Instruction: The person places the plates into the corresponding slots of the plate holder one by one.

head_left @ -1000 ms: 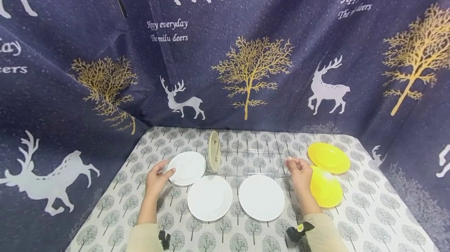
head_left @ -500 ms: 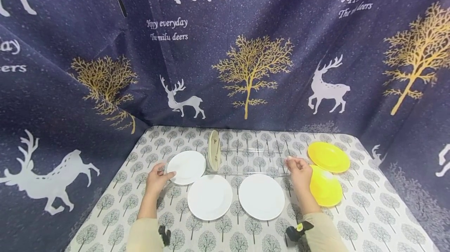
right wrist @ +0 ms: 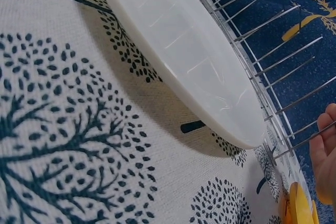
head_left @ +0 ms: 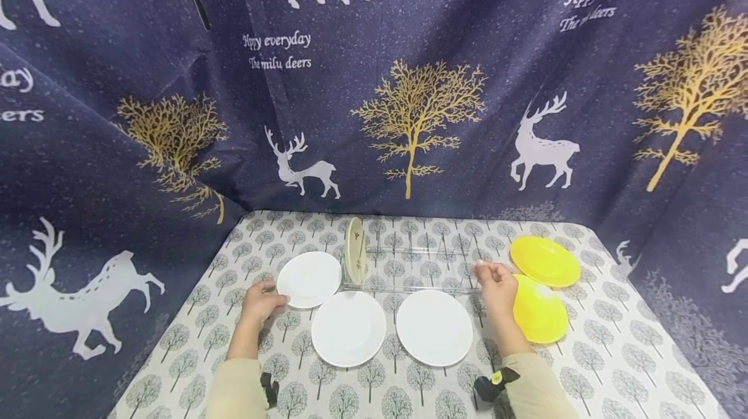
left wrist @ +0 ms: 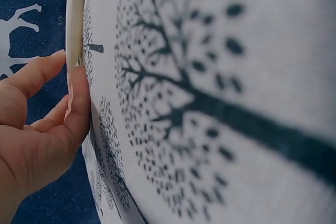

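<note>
My left hand (head_left: 261,302) is at the left edge of a round white plate (head_left: 310,280). In the left wrist view the thumb and a finger pinch the rim of this plate (left wrist: 75,19) from both sides. With its fingertips my right hand (head_left: 497,288) holds the right end of a wire dish rack (head_left: 403,290). The right wrist view shows those fingers (right wrist: 326,135) at the end of the rack's wires. A cream plate (head_left: 354,253) with a small print stands upright at the rack's left end.
Two more white plates, one at left (head_left: 349,329) and one at right (head_left: 434,328), lie before the rack. To the right are two yellow plates, one behind (head_left: 546,262) and one in front (head_left: 540,310). A dark deer-print curtain (head_left: 374,165) hangs behind the tree-print tablecloth (head_left: 374,399).
My left thumb has slid back and down from over the white plate to its lower left rim. The right hand, the rack and the plates stay where they were.
</note>
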`<move>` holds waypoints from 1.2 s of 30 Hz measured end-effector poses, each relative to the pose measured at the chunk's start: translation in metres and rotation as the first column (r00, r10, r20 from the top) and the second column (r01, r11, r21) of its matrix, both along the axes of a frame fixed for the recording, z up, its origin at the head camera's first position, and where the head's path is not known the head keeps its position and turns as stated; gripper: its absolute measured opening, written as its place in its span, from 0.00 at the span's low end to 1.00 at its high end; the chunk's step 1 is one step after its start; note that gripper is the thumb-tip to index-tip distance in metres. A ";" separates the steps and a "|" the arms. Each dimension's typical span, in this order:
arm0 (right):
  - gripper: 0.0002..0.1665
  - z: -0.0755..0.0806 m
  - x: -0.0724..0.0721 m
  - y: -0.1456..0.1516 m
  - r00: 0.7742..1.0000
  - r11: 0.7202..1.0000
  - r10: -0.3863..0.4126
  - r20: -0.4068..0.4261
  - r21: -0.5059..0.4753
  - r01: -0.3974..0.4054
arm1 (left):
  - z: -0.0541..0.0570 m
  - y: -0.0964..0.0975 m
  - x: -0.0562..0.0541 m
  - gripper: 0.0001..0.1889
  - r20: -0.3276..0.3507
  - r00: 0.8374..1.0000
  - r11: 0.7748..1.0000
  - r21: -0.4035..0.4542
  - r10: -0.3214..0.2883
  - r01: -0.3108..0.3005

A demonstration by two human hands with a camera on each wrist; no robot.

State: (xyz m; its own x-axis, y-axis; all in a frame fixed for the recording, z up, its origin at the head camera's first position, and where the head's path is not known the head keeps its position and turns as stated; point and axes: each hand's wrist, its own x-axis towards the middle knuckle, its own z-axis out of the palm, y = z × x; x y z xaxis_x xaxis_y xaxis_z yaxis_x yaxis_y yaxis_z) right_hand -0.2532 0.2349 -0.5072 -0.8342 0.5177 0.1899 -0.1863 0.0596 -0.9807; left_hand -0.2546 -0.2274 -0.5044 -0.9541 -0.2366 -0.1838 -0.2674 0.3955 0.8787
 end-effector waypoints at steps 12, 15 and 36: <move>0.09 -0.002 -0.001 0.001 1.000 1.000 -0.011 -0.021 -0.021 0.010 | -0.001 0.007 -0.003 0.29 -0.037 0.999 0.978 0.206 0.021 -0.013; 0.09 -0.001 -0.001 0.001 1.000 1.000 -0.008 -0.022 -0.017 0.007 | -0.001 0.009 -0.003 0.28 -0.041 0.998 0.972 0.233 0.044 -0.033; 0.14 0.002 0.002 0.000 1.000 1.000 0.013 0.009 0.016 -0.013 | 0.015 0.010 0.004 0.28 -0.146 0.971 0.934 0.333 0.187 -0.130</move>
State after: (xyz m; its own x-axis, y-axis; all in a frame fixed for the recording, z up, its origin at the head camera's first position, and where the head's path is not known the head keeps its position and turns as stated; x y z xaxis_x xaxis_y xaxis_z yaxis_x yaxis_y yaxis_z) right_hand -0.2513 0.2347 -0.5054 -0.8426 0.5036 0.1908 -0.1787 0.0727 -0.9812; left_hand -0.2503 -0.2175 -0.4892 -0.9326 -0.3435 -0.1107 -0.1365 0.0519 0.9893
